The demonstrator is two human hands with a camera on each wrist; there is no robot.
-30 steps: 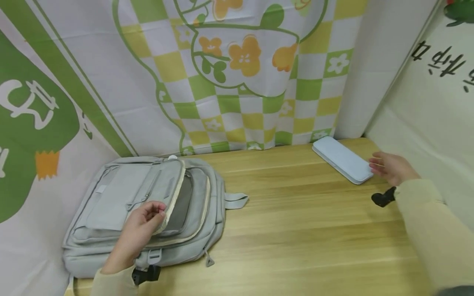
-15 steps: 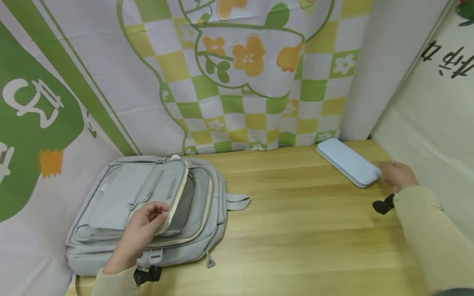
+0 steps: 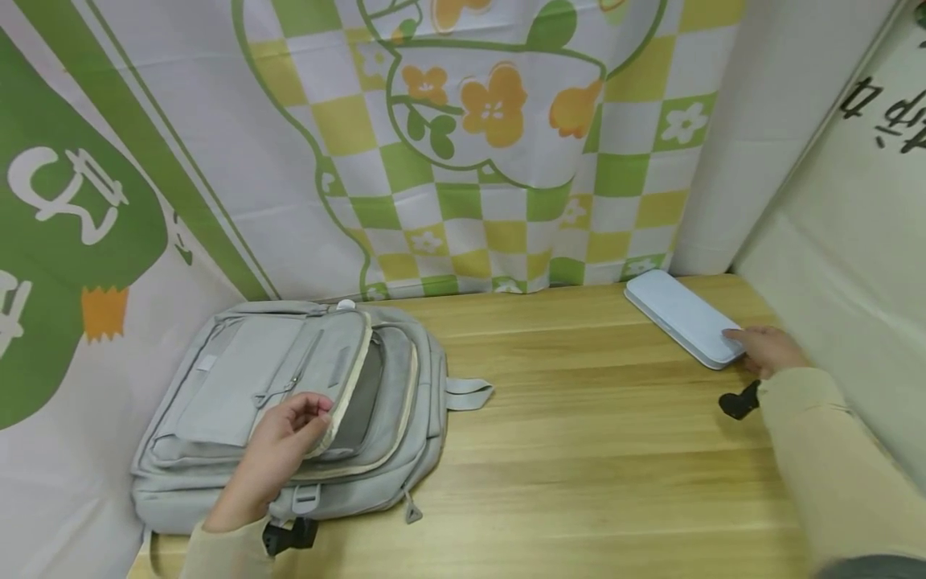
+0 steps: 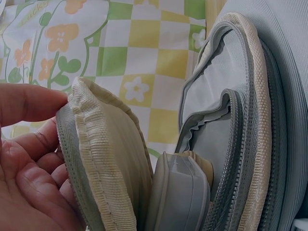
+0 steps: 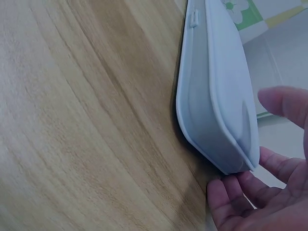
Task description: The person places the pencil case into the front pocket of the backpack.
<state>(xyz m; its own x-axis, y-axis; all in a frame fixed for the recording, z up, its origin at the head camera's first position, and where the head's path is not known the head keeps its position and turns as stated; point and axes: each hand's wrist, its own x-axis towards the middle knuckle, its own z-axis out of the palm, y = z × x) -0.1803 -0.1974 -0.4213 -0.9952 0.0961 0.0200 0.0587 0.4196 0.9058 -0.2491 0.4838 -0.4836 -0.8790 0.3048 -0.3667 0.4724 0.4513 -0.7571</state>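
A grey backpack lies on its back at the left of the table, its front pocket unzipped. My left hand pinches the cream-trimmed edge of the pocket's flap and holds it away from the bag. Inside the pocket stands a grey, round-cornered object; its lower part is hidden. At the far right lies a light blue oblong case with a small tab on its side. My right hand is at its near end, the fingertips touching the lower edge. The thumb hovers just over the top, slightly apart in the right wrist view.
The wooden table spreads between backpack and case. A checked, flowered curtain hangs behind it. White cloth walls stand close at both sides. A strap loop and a zip pull stick out from the backpack.
My right hand has come in to the near end of the blue case, thumb over it and fingers low. The left hand still holds the flap. The view has shifted slightly.
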